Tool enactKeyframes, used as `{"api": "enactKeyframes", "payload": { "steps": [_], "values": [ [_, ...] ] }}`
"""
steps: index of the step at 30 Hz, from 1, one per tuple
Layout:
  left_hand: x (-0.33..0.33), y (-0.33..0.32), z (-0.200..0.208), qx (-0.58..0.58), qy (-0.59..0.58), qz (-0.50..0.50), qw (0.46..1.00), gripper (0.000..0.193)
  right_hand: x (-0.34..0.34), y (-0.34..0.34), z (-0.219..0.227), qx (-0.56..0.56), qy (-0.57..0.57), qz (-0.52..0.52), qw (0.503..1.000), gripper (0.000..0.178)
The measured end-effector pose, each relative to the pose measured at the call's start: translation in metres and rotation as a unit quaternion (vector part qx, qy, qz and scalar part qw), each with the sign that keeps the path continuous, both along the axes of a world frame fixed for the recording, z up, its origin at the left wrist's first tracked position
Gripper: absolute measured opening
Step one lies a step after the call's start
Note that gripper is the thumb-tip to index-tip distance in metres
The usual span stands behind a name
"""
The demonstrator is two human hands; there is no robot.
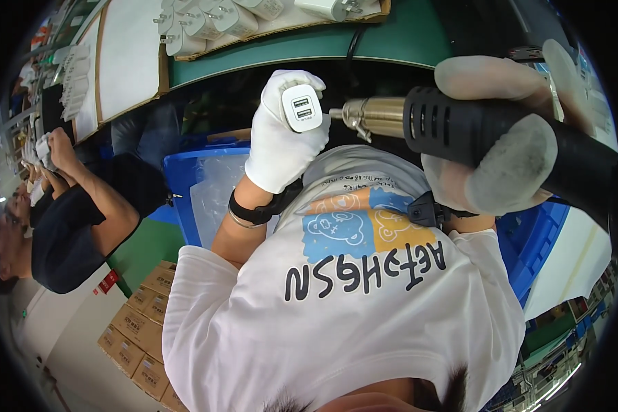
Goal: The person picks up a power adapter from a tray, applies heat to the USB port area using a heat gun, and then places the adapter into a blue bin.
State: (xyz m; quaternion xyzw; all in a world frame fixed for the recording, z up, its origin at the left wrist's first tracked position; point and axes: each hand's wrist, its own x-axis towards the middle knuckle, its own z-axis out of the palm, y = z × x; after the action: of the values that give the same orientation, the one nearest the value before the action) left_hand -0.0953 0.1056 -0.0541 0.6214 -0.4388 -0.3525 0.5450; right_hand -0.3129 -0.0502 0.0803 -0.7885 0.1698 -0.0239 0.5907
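Note:
In a white glove, my left hand [276, 147] is closed round a white two-port USB charger [302, 108], its port face turned up toward me. My right hand [511, 158], in a pale glove, wraps round what looks like a hot-air gun [436, 122], with a black slotted body and a brass-coloured metal barrel. The gun's narrow nozzle points left and lies close to the charger's right side; whether they touch I cannot tell. Both hands are above my lap, in front of the green bench [275, 51].
Several white chargers [216, 20] with plug pins lie in a cardboard tray on the bench. More stand on a white board [120, 65] at left. Blue bins [175, 185] flank me. A co-worker [82, 213] sits at left, near stacked cartons [141, 323]. A black cable [353, 44] crosses the bench edge.

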Motion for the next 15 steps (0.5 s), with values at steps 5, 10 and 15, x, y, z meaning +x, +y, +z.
{"api": "enactKeyframes", "payload": {
  "steps": [5, 10, 15],
  "values": [
    [0.000, 0.000, -0.004, 0.007, 0.001, -0.005, 1.000, 0.043, -0.003, -0.008, -0.019, -0.087, -0.050, 0.027, 0.995, 0.047],
    [0.000, 0.000, -0.005, -0.011, -0.041, -0.008, 0.999, 0.043, -0.005, -0.015, -0.038, -0.195, -0.114, 0.061, 0.972, 0.051],
    [-0.001, 0.001, -0.004, 0.002, -0.025, -0.012, 1.000, 0.044, -0.005, -0.016, -0.035, -0.169, -0.118, 0.059, 0.977, 0.049]
  ]
}}
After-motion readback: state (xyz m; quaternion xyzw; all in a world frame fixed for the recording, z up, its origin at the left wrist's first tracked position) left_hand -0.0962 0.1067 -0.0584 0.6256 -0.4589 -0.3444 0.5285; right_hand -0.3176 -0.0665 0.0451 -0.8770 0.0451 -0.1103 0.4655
